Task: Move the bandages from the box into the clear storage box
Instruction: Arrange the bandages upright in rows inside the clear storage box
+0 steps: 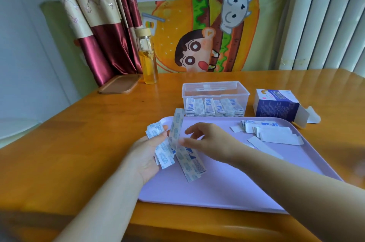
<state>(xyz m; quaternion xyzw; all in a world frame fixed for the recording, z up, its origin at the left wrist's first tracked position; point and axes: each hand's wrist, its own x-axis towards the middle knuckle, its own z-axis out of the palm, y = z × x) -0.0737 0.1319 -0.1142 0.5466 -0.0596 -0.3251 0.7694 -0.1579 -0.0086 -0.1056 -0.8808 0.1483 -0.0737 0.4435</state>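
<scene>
- Wooden table [79, 143]: glossy, orange-brown, with a rounded edge.
- Lilac tray [227, 188]: smooth, matte plastic, rectangular with rounded corners. It lies on the table in front of the person.
- Clear storage box [215, 88]: transparent plastic, rectangular, lid off, just beyond the tray's far edge. Packed bandages [214, 107] stand in a row against its front wall.
- Bandage box [276, 106]: blue-and-white cardboard, lying on its side to the right of the clear box, its open flap end pointing right.
- Left hand [146, 156]: palm up over the tray's left edge, fingers curled round a loose bunch of bandages [164, 154] in white paper wrappers with blue print.
- Right hand [209, 141]: above the tray, fingers spread, fingertips at the raised strip. The view is blurred there, so I cannot tell whether it is pinching.
- Raised bandage strip [176, 127]: long, narrow and flat. Its long axis runs almost straight away from the person, with the far end pointing toward the clear box.
- Lower bandage strip [191, 164]: its long axis runs diagonally from the hands toward the near right, and its free end rests on the tray.
- Loose white wrappers [276, 135]: flat paper pieces piled on the tray's far right.
- Glass bottle [148, 58]: a cylinder holding yellow liquid, upright at the back of the table.
</scene>
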